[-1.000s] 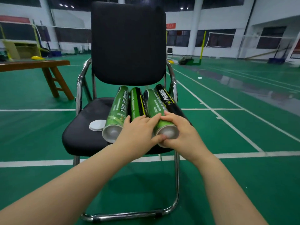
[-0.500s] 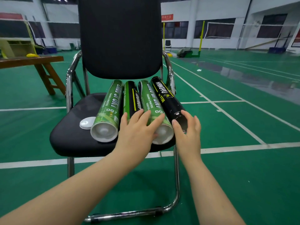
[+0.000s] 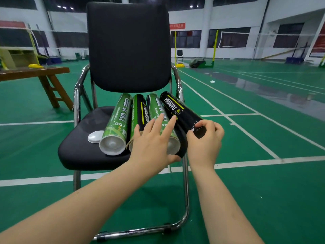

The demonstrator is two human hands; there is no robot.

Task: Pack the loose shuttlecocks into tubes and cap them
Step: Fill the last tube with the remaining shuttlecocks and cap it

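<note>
Gripping black tube (image 3: 179, 111) near its end, right edge of seat (image 3: 79, 155): right hand (image 3: 204, 145), fingers curled. Left hand (image 3: 151, 145) flat, fingers straight, on neighbouring green tube (image 3: 155, 106).

Both bare forearms reach forward; the left grip (image 3: 153, 143) lies flat, fingers straight and spread, while the right grip (image 3: 204, 141) curls fingers and thumb round the black tube (image 3: 182, 113)

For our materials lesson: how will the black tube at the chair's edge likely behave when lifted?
Probably rolls easily: the black tube is round and lies at the seat edge. Likely stiff and light, seemingly cardboard; the right hand grips its end.
</note>
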